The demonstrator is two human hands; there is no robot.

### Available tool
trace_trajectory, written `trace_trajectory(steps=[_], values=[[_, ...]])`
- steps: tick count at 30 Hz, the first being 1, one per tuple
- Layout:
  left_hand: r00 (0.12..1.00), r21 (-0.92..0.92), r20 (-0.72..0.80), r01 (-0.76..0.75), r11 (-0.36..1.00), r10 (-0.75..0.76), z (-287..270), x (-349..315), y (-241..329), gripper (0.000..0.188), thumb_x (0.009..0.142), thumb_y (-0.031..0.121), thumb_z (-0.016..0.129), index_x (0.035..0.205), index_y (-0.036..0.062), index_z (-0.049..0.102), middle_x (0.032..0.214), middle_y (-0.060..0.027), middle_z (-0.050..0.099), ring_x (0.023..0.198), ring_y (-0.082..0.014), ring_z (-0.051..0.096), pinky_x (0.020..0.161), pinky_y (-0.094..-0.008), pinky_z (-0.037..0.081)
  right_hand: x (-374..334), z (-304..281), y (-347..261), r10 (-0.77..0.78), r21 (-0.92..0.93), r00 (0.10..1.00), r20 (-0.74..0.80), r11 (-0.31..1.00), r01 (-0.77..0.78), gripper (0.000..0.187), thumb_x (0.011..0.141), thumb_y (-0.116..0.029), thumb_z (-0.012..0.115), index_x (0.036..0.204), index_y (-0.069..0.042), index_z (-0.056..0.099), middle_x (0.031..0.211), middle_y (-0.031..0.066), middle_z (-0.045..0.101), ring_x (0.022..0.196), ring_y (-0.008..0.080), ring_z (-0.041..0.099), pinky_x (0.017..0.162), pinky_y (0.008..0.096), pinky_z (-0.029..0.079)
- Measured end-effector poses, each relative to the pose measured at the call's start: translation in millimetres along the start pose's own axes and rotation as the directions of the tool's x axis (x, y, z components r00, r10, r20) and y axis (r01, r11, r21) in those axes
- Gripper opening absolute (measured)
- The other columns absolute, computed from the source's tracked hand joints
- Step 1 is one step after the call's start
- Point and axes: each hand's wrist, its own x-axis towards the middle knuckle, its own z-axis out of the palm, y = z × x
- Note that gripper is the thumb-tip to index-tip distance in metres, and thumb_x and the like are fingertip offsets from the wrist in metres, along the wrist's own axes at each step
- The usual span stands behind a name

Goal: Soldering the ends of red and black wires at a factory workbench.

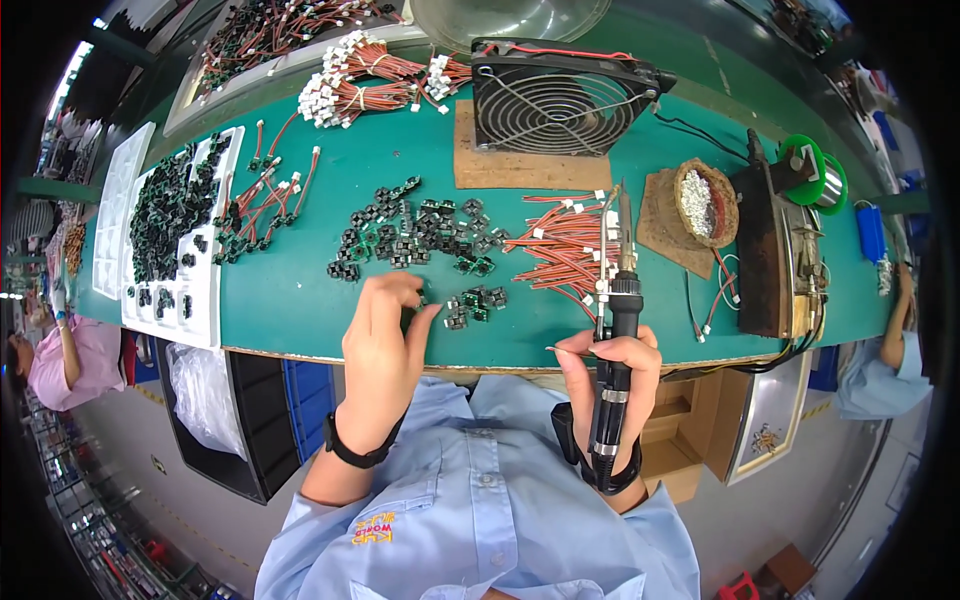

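Small black switch part (421,298) sits above the front of the green mat (290,315); left hand (382,325) has it in a closed thumb-and-finger pinch, mostly hidden, so how firm cannot be told; right hand (625,362) wraps closed round the soldering iron (625,305), tip pointing away from the body.

Risks, judged: a loose pinch could drop the part among its lookalikes; the tip stands just beside the red-and-white wire leads (555,250), so a leftward swing, if hot, could scorch insulation or melt a connector; fingers meeting the tip could burn.

Further out: small cluster of switch parts (472,306) just right of the left fingertips, main heap (440,230) behind it; both crowd the space between the hands; wire leads lie between heap and iron; cooling fan (560,112) on cardboard (480,172) blocks the way straight ahead; bowl of white pellets (728,225), dark metal box (757,270) and green spool (832,182) close off the right; loaded white tray (207,305) fills the left.
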Motion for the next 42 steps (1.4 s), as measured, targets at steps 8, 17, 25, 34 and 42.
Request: trace_trajectory(steps=[8,17,25,34,42], values=[[0.981,0.225,0.035,-0.196,0.955,0.193,-20.8,-24.3,-0.6,0.024,0.074,0.001,0.065,0.094,-0.0008,0.053,0.096,-0.0137,0.056,0.077,-0.0303,0.054,0.07,-0.0363,0.045,-4.3,-2.5,1.9,0.04,0.003,0.999,-0.013,0.999,-0.04,0.036,0.074,0.008,0.065,0.096,-0.008,0.042,0.078,0.0089,0.061,0.077,0.0169,0.052,0.074,0.0299,0.042],[0.998,0.23,0.061,0.008,0.973,-0.023,-18.2,-5.9,0.7,0.02,0.076,0.001,0.062,0.094,-0.0024,0.053,0.094,-0.012,0.056,0.079,-0.0229,0.055,0.072,-0.0312,0.044,-3.4,-0.5,-1.3,0.081,0.119,0.996,0.04,0.989,-0.085,0.036,0.076,0.007,0.064,0.099,-0.007,0.04,0.08,0.0103,0.056,0.07,0.0137,0.053,0.067,0.0273,0.044],[0.951,-0.486,0.246,0.288,0.825,-0.188,-19.2,-16.0,25.1,0.019,0.08,0.002,0.062,0.097,-0.0005,0.055,0.092,-0.0094,0.057,0.087,-0.0177,0.056,0.077,-0.027,0.043,4.0,-5.5,-18.2,0.206,0.365,0.97,0.127,0.9,-0.238,0.038,0.076,0.008,0.063,0.1,-0.007,0.037,0.082,0.011,0.055,0.068,0.0124,0.053,0.062,0.0258,0.044],[0.829,-0.8,0.559,0.545,0.249,-0.021,-11.6,-4.7,43.0,0.02,0.087,0.005,0.055,0.106,-0.0006,0.051,0.099,-0.0081,0.058,0.092,-0.0153,0.056,0.082,-0.028,0.043,17.6,-8.8,-33.9,0.032,0.303,0.982,0.189,0.949,-0.089,0.042,0.071,0.005,0.068,0.098,-0.008,0.039,0.079,0.0094,0.056,0.068,0.0108,0.049,0.057,0.0223,0.042],[0.801,-0.799,0.598,0.594,0.092,0.021,-7.7,-6.5,40.8,0.019,0.089,0.01,0.054,0.105,0.0005,0.05,0.1,-0.0086,0.057,0.095,-0.0142,0.053,0.083,-0.028,0.041,25.9,-6.2,-46.2,0.009,0.206,0.984,0.178,0.977,-0.046,0.042,0.069,0.003,0.071,0.096,-0.01,0.043,0.075,0.0039,0.06,0.067,0.0097,0.047,0.061,0.0231,0.04]])
